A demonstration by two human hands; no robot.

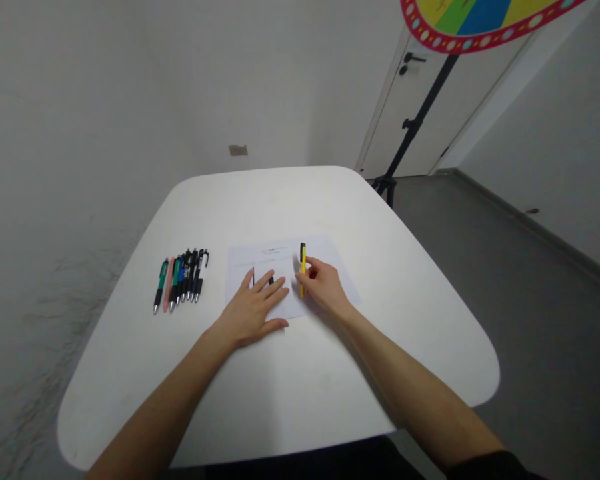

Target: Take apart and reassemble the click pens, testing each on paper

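Note:
My left hand lies with its fingers spread over a white sheet of paper. Small lines of writing show near the sheet's top. Between the left fingers I see a thin dark stick-like thing and a small black piece; the hand partly hides both, and I cannot tell what they are. My right hand pinches a yellow pen with a black top, held nearly upright in the picture over the right half of the paper.
On the left of the white table several pens lie side by side, green, pink, blue and black. Beyond the table's far right corner stands a black tripod pole under a colourful wheel. A wall runs along the left.

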